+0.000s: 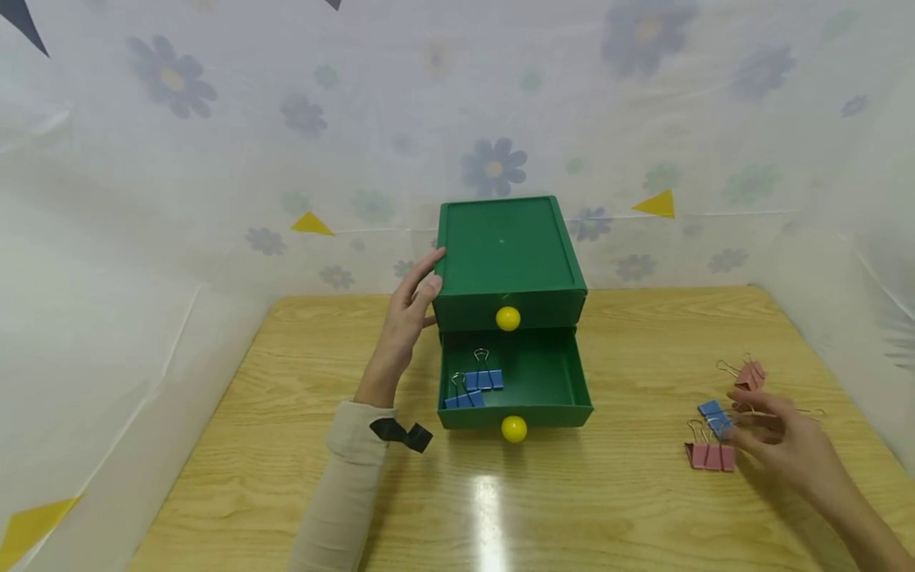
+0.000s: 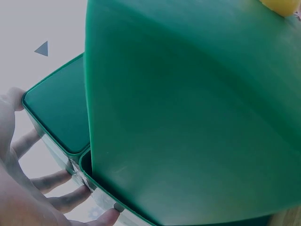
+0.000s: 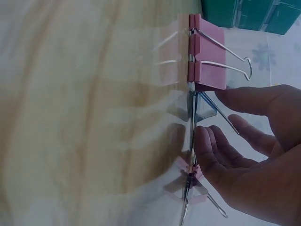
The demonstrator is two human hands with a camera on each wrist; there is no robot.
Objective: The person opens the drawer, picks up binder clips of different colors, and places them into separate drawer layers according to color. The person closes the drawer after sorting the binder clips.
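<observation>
Green drawer box on a wood table. Left hand rests flat vs. the box's left side, fingers straight, gripping nothing. Bottom drawer stands open just right of that hand w/ two blue clips inside. Right hand is well apart to the right, fingers loosely bent around a blue clip; probably touching it, but the wrist view is too blurred to confirm a pinch. Pink clips lie just beside its fingertips, another pink clip just beyond.
</observation>
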